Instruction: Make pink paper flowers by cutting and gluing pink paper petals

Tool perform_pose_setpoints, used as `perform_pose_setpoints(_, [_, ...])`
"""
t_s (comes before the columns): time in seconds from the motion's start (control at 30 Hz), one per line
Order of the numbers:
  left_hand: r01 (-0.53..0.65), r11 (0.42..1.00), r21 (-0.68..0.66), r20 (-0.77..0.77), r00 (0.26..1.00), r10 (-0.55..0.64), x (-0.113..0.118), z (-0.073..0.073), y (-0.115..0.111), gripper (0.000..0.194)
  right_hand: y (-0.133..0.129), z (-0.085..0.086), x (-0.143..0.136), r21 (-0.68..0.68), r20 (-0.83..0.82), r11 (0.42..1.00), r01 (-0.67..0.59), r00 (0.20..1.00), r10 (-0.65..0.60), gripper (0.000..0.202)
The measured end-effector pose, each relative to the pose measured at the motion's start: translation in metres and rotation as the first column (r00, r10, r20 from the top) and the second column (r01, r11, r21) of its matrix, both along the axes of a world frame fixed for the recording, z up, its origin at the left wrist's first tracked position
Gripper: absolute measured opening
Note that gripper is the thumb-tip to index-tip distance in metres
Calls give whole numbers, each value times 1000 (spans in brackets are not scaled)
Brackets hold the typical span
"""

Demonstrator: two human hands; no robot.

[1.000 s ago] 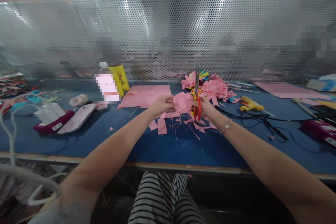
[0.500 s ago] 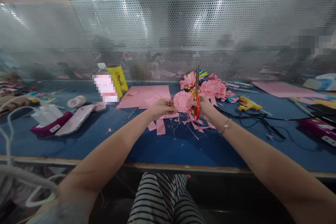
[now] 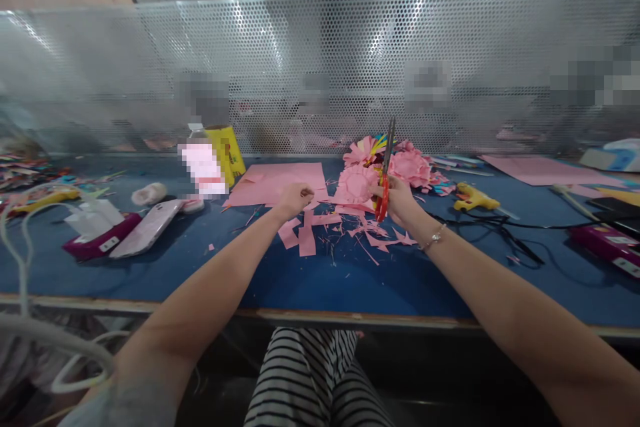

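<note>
My right hand (image 3: 397, 199) is closed around red-handled scissors (image 3: 386, 170), whose blades point up and away. The fingertips of that hand also grip the edge of a round pink paper flower (image 3: 356, 185) with a ruffled rim. Apart from the flower, my left hand (image 3: 297, 199) hovers with curled fingers near the pink paper sheet (image 3: 277, 177). Whether anything small is between those fingers is hidden. Pink paper scraps (image 3: 307, 238) and thin cuttings lie below the hands. Behind the scissors are more pink paper flowers (image 3: 413, 165).
A yellow glue gun (image 3: 475, 197) and black cable lie at right, with another pink sheet (image 3: 545, 170) behind. At left are a phone (image 3: 147, 230), a purple tissue box (image 3: 97, 243), a bottle and a yellow container (image 3: 230, 157). A perforated metal screen (image 3: 350, 67) borders the table's back.
My left hand has let go of the pink paper flower and moved left. The flower has shifted slightly right with my right hand, and the scissors now lean more to the right.
</note>
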State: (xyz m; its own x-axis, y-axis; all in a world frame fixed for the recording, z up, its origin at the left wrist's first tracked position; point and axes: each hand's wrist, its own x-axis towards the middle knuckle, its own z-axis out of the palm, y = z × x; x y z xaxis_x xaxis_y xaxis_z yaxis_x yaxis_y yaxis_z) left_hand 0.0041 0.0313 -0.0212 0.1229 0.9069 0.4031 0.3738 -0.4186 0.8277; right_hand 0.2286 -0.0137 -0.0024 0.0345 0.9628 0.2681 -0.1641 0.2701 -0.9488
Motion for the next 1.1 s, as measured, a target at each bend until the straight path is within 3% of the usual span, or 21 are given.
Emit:
perform_pose_setpoints(0.1, [-123,989,81,-64,990,129,-8,-1,6,6,-2,0,-2,11,19,1000,-17,1000,17,34])
perform_pose_setpoints(0.17, [-138,986,88,-54,988,143,-6,1,4,12,-2,-1,-4,14,45,999,-29,999,28,35])
perform_pose_setpoints(0.27, [-72,996,51,61,996,69,6,8,-7,22,2,-6,-4,45,63,998,-43,997,40,37])
perform_pose_setpoints(0.4, [261,957,-129,194,953,-234,27,16,-26,24,5,-13,-5,105,110,990,-95,990,83,33])
perform_pose_setpoints(0.6, [221,970,-101,174,964,-201,31,19,-37,23,0,-7,-10,85,160,989,-118,982,103,36])
perform_pose_setpoints(0.9, [279,933,-227,304,931,-204,33,21,-37,30,-3,-6,-8,48,106,993,-105,989,99,36])
perform_pose_setpoints(1.1, [260,952,-162,251,944,-215,34,22,-39,27,-2,-7,-9,28,93,995,-94,992,91,35])
